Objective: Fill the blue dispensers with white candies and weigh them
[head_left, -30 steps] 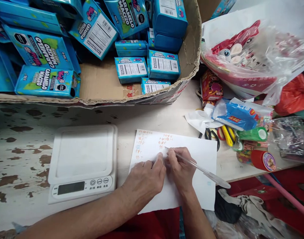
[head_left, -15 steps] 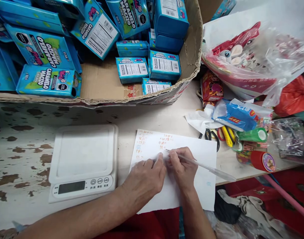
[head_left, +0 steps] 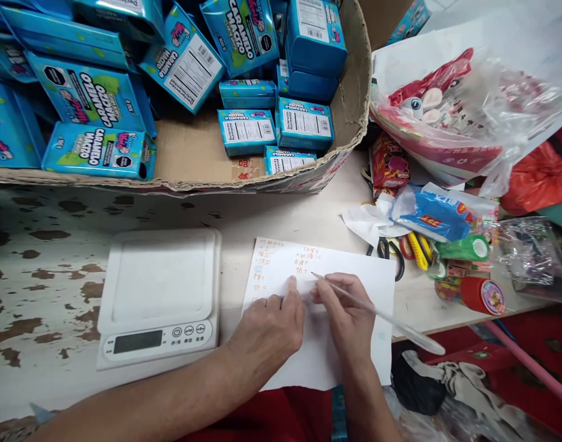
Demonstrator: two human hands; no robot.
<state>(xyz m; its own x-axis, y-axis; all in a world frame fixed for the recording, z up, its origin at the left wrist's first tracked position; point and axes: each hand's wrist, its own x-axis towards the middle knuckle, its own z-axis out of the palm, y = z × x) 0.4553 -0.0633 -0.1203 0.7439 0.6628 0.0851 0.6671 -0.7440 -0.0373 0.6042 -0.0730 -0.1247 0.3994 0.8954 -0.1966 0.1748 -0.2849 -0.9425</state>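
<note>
A white sheet of paper (head_left: 373, 276) with orange handwriting in two columns lies on the table. My right hand (head_left: 350, 313) is closed around a long, clear-bodied pen (head_left: 407, 333), its tip just above the paper beside the lowest line of the right column. My left hand (head_left: 274, 319) rests on the sheet, index finger stretched towards that line and the other fingers bent, with nothing held in it. Left of the paper sits a white digital scale (head_left: 161, 282) with a dark display and a bare top.
A cardboard box (head_left: 184, 126) of blue candy packs stands behind the scale. To the right are a plastic-wrapped bundle (head_left: 446, 123), a yellow cutter (head_left: 419, 250), scissors (head_left: 394, 255), green tape (head_left: 462, 247) and a red-lidded jar (head_left: 483, 296). The table edge runs below them.
The pen tip has lifted slightly and moved right, along with my right hand. My left index finger has straightened towards the writing. The whole view has shifted a little.
</note>
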